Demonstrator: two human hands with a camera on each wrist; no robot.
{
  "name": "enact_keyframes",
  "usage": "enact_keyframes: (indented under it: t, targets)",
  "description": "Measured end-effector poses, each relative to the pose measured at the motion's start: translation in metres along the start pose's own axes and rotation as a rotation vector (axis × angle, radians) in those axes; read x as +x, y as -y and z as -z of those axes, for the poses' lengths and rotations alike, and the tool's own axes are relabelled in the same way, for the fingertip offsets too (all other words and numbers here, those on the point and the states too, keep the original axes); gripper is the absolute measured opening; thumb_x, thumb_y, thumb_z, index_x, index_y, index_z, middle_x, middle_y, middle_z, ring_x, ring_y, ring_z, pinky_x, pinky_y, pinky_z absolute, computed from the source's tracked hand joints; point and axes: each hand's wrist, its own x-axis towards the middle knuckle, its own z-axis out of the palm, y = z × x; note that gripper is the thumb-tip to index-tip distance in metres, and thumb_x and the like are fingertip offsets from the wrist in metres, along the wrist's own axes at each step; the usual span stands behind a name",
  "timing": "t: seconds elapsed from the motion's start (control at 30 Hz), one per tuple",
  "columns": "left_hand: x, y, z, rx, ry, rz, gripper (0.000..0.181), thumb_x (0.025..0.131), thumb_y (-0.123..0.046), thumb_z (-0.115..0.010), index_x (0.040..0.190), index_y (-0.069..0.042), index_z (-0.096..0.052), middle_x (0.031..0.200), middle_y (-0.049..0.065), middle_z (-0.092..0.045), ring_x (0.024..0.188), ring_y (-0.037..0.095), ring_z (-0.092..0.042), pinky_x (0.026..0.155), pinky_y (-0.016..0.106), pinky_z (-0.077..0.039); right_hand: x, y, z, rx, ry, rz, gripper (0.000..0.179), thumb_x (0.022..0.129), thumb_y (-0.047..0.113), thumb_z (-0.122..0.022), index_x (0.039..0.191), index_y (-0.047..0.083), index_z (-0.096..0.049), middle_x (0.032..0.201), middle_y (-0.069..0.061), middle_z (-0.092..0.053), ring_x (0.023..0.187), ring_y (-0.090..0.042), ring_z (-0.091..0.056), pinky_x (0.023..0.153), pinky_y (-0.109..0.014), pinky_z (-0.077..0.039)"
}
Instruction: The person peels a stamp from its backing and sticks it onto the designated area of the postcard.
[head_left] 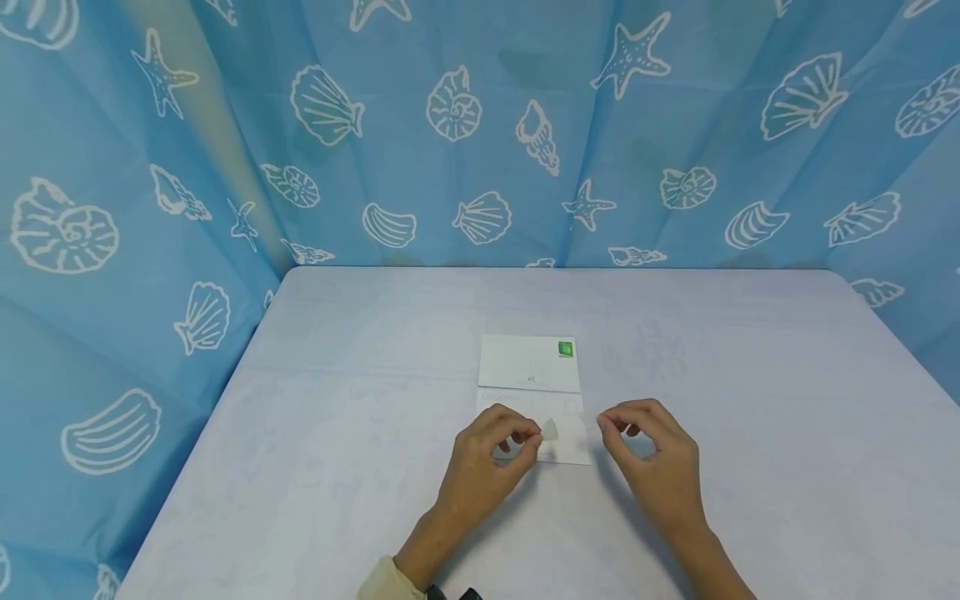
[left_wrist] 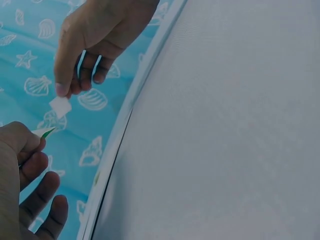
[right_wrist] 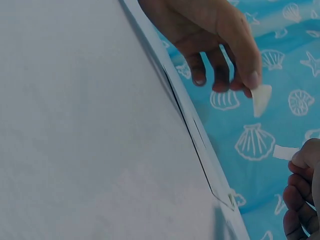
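In the head view my left hand (head_left: 487, 458) pinches a small stamp (head_left: 551, 430) between thumb and forefinger. Its pale back faces up there, and a green edge shows in the left wrist view. My right hand (head_left: 656, 462), to the right, pinches a small white piece of paper (left_wrist: 61, 107) by its edge. Both hands are raised over the near end of two white envelopes or cards. The nearer envelope (head_left: 566, 450) lies partly behind my left hand. The farther envelope (head_left: 517, 358) bears a green stamp (head_left: 566, 349) in its upper right corner.
A table (head_left: 337, 433) with a pale cloth carries the envelopes. Blue curtains (head_left: 420, 167) with white shells and starfish hang behind it and at both sides. A dark object (head_left: 470, 593) shows at the bottom edge, beside the left sleeve (head_left: 390, 581).
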Motion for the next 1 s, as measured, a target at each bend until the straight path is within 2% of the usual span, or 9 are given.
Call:
enact_keyframes:
  t: [0.13, 0.4, 0.63, 1.0]
  targets:
    - [0.0, 0.001, 0.002, -0.008, -0.004, 0.002, 0.005, 0.094, -0.008, -0.069, 0.096, -0.011, -0.072, 0.096, -0.005, -0.065, 0.087, 0.007, -0.06, 0.068, 0.029, -0.056, 0.002, -0.012, 0.003, -0.028, -0.006, -0.027, 0.015, 0.083, -0.002, -0.079, 0.087, 0.011, -0.075, 0.09, 0.006, -0.066, 0.082, -0.008, -0.057, 0.073, -0.016, -0.045]
    - [0.0, 0.003, 0.003, 0.0, -0.021, -0.029, 0.004, 0.094, -0.008, -0.069, 0.096, -0.011, -0.072, 0.097, -0.005, -0.065, 0.087, 0.008, -0.06, 0.067, 0.027, -0.055, 0.003, -0.026, 0.004, -0.127, 0.057, -0.166, 0.008, 0.086, 0.002, -0.077, 0.088, 0.009, -0.076, 0.089, 0.008, -0.065, 0.081, -0.005, -0.057, 0.071, -0.016, -0.044]
    - [0.002, 0.003, 0.004, 0.028, -0.023, -0.028, 0.005, 0.092, -0.006, -0.071, 0.095, -0.01, -0.072, 0.096, -0.006, -0.064, 0.087, 0.008, -0.06, 0.068, 0.026, -0.055, 0.001, -0.035, 0.002, -0.214, 0.095, -0.211, 0.003, 0.086, 0.006, -0.077, 0.089, 0.006, -0.076, 0.087, 0.006, -0.064, 0.08, -0.009, -0.057, 0.069, -0.013, -0.045]
    - [0.002, 0.006, 0.005, 0.067, -0.041, -0.038, 0.007, 0.091, -0.005, -0.072, 0.094, -0.011, -0.072, 0.096, -0.006, -0.064, 0.087, 0.007, -0.059, 0.069, 0.025, -0.054, 0.0, -0.038, 0.002, -0.278, 0.122, -0.241, 0.005, 0.084, 0.004, -0.078, 0.088, 0.005, -0.074, 0.087, 0.0, -0.062, 0.078, -0.013, -0.057, 0.066, -0.011, -0.045]
